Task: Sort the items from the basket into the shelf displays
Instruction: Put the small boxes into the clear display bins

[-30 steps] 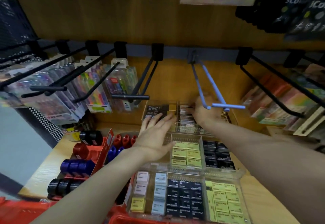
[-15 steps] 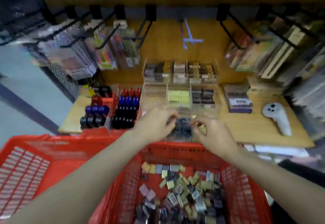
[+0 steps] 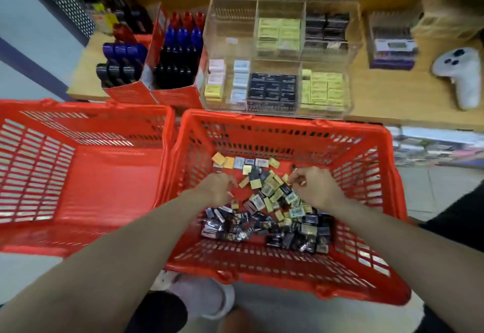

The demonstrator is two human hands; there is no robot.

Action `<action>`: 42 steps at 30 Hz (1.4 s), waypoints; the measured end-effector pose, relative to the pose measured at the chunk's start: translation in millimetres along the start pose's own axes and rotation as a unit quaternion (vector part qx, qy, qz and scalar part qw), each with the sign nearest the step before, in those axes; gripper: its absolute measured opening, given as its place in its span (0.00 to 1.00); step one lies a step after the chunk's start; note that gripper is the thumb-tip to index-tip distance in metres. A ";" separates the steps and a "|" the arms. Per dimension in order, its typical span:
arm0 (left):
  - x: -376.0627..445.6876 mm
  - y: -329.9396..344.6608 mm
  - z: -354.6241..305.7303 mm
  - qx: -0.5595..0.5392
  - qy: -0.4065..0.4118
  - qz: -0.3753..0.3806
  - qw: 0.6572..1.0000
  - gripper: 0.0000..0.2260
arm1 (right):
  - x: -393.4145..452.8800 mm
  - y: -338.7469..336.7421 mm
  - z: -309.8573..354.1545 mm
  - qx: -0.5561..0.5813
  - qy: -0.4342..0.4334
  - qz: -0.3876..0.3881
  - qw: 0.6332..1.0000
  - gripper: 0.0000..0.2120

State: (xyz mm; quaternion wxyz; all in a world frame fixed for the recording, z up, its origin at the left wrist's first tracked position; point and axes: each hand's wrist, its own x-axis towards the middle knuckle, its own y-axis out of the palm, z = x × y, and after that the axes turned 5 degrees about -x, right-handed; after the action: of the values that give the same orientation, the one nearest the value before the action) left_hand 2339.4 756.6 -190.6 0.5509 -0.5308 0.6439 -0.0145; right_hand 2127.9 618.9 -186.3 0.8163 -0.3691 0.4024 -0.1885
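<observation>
The red basket [image 3: 366, 165] sits at six o'clock of the shelf [image 3: 392, 97], pulled up to its edge, probably so each trip to the displays is short. A second red basket [image 3: 78, 175] stands at its nine o'clock. At twelve o'clock the clear display bins [image 3: 277, 55] hold sorted yellow, black and white packs. Both hands are down in the basket: the left hand [image 3: 216, 188] has curled fingers over the pile, and I cannot tell whether it grips anything; the right hand [image 3: 317, 186] seems to pinch a small yellow pack. The small packs [image 3: 267, 201] lie jumbled, yellow and dark mixed.
</observation>
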 end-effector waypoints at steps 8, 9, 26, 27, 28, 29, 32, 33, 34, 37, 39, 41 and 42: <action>38.9 68.8 45.5 0.094 -0.016 0.044 0.994 0.25 | -9.1 65.1 -27.8 0.039 0.049 0.026 0.998 0.07; 40.6 74.5 47.4 0.109 -0.010 0.036 0.993 0.25 | -11.5 67.6 -28.4 0.051 0.053 0.013 0.997 0.08; 24.6 105.0 44.9 -0.024 -0.033 -0.022 0.999 0.22 | -36.1 90.4 -22.2 0.113 0.100 0.014 0.988 0.07; 22.8 106.3 46.6 -0.040 -0.032 -0.011 0.999 0.21 | -36.8 91.7 -23.0 0.114 0.102 0.014 0.988 0.07; 21.8 107.4 48.0 -0.058 -0.028 -0.011 0.998 0.17 | -37.7 93.2 -23.7 0.116 0.103 0.012 0.988 0.07; 21.4 107.9 48.2 -0.080 -0.025 -0.024 0.996 0.14 | -38.5 94.2 -24.4 0.119 0.100 0.011 0.988 0.07; 28.4 107.8 46.2 -0.171 -0.042 -0.080 0.981 0.12 | -38.5 95.4 -25.8 0.144 0.100 0.005 0.985 0.08; 30.8 106.2 44.4 -0.212 -0.059 -0.081 0.972 0.13 | -37.9 95.1 -25.4 0.156 0.102 0.004 0.982 0.08; 32.4 104.7 43.3 -0.252 -0.080 -0.073 0.962 0.13 | -37.0 94.6 -23.9 0.171 0.107 0.007 0.979 0.08; 31.0 104.3 47.9 -0.299 -0.098 -0.024 0.949 0.12 | -35.2 93.6 -17.8 0.211 0.111 0.024 0.971 0.12; 24.8 104.4 52.6 -0.229 -0.065 0.010 0.971 0.14 | -35.7 95.2 -12.7 0.216 0.104 0.032 0.970 0.12; 21.7 105.8 55.7 -0.082 -0.024 0.029 0.996 0.18 | -36.7 98.0 -9.2 0.221 0.101 0.039 0.969 0.10; 22.1 106.5 55.4 -0.021 -0.014 0.033 0.999 0.19 | -37.1 99.4 -8.2 0.224 0.103 0.043 0.968 0.10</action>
State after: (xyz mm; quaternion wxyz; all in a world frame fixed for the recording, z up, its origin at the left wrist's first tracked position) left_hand 2312.2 819.0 -292.0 0.5489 -0.5211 0.6531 0.0246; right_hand 2100.0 702.9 -245.4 0.8397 -0.1377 0.4473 -0.2754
